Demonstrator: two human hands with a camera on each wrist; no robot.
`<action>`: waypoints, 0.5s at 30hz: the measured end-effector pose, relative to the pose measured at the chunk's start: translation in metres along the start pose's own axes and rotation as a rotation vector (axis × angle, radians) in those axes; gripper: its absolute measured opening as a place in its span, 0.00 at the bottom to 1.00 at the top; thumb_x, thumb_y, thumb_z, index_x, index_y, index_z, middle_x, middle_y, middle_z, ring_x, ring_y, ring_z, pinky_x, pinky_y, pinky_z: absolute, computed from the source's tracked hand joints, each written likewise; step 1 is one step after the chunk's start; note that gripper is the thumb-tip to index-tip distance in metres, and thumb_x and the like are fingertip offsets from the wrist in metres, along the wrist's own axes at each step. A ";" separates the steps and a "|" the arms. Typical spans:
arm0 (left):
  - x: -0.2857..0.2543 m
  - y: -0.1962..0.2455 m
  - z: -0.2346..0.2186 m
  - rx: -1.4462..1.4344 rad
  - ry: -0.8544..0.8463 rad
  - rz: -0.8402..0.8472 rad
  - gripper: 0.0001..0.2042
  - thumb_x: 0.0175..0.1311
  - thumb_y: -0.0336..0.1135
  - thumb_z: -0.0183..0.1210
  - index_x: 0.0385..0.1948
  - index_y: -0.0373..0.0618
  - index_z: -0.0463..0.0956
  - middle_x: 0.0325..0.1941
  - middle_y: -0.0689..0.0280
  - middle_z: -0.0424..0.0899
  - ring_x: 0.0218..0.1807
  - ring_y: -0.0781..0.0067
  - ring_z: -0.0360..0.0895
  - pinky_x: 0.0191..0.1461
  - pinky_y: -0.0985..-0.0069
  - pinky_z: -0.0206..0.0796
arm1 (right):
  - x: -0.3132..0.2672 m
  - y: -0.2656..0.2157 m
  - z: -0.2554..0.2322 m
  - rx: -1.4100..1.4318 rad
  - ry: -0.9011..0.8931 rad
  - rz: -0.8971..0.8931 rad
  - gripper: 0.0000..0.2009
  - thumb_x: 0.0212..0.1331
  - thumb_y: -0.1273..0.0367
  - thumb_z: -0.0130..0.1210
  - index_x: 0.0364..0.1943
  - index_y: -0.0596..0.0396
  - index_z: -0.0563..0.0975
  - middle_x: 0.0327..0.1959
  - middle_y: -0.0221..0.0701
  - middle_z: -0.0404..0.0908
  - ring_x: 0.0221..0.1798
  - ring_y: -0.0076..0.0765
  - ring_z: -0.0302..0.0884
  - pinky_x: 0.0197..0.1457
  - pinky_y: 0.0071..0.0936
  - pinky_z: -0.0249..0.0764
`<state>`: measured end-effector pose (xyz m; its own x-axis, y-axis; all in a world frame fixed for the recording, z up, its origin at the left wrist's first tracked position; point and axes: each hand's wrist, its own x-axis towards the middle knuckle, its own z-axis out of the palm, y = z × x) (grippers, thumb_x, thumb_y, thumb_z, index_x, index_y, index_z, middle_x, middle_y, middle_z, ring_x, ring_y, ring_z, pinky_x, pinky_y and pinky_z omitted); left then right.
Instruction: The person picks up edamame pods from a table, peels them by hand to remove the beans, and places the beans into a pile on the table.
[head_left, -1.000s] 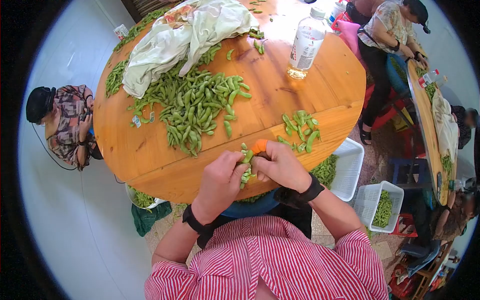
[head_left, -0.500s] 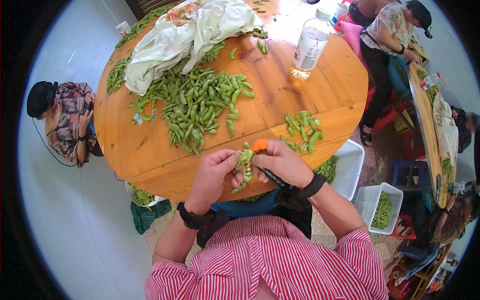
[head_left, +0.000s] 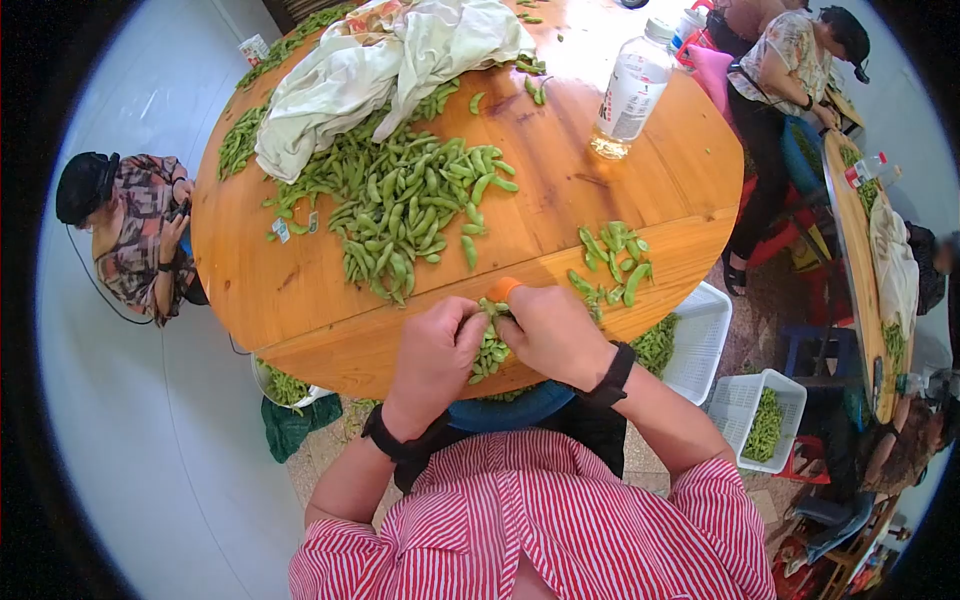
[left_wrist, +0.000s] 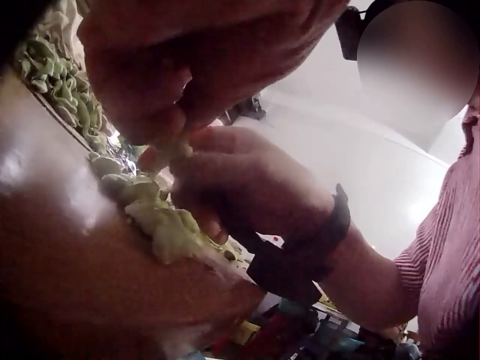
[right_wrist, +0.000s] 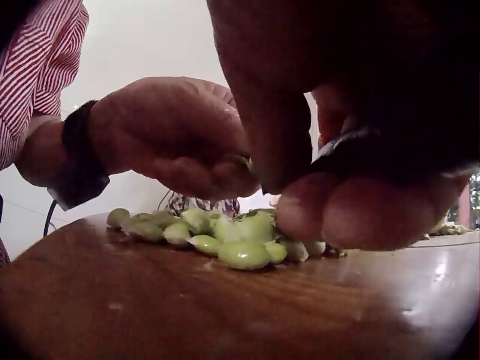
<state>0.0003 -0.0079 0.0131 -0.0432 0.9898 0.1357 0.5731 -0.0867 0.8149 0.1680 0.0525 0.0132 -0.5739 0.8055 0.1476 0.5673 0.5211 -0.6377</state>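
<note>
At the table's near edge my left hand (head_left: 430, 355) and right hand (head_left: 560, 335) meet, fingertips close together. Thumb and curled fingers of the left hand pinch a green soybean pod (head_left: 492, 308), mostly covered by the fingers. An orange cover (head_left: 503, 289) wraps a right fingertip. The right fingers curl round a slim black tool (right_wrist: 349, 140), dark and mostly hidden in the right wrist view. Under the hands lies a small heap of shelled soybeans (right_wrist: 244, 255), pale green, on the round wooden table (head_left: 300, 335).
A large pile of soybean pods (head_left: 400, 210) lies ahead, partly under a white cloth (head_left: 330, 100). A smaller group of pods (head_left: 610, 260) is to the right, below a clear bottle (head_left: 632, 95). White baskets (head_left: 757, 420) stand on the floor; other people (head_left: 135, 235) sit around.
Half a second ago the pod and black tool showed between the hands. Now the right hand has turned over and closed in on the left, covering both. The head view has shifted slightly.
</note>
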 end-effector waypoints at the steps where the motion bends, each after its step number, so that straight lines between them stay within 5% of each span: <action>1: 0.000 0.000 0.000 0.000 0.000 0.000 0.08 0.66 0.31 0.58 0.36 0.34 0.77 0.25 0.61 0.80 0.27 0.71 0.77 0.32 0.73 0.69 | 0.001 0.001 0.001 -0.039 -0.025 -0.004 0.12 0.54 0.67 0.58 0.23 0.64 0.73 0.22 0.51 0.77 0.29 0.61 0.78 0.34 0.50 0.74; 6: -0.001 0.001 -0.004 0.098 -0.026 0.142 0.07 0.61 0.29 0.59 0.37 0.34 0.77 0.34 0.52 0.81 0.36 0.51 0.79 0.40 0.66 0.71 | 0.003 0.000 0.000 -0.093 -0.043 -0.027 0.10 0.53 0.68 0.57 0.23 0.63 0.73 0.22 0.50 0.77 0.29 0.59 0.78 0.33 0.50 0.74; 15: -0.002 -0.009 -0.004 0.124 0.055 0.160 0.06 0.62 0.29 0.58 0.37 0.38 0.78 0.33 0.52 0.81 0.36 0.49 0.80 0.38 0.62 0.71 | 0.004 0.004 -0.001 -0.189 -0.028 -0.042 0.10 0.54 0.67 0.57 0.23 0.60 0.74 0.22 0.47 0.78 0.29 0.57 0.79 0.32 0.48 0.75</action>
<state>-0.0083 -0.0097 0.0079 0.0141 0.9566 0.2912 0.6724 -0.2246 0.7053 0.1687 0.0577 0.0125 -0.6146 0.7748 0.1481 0.6417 0.6002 -0.4775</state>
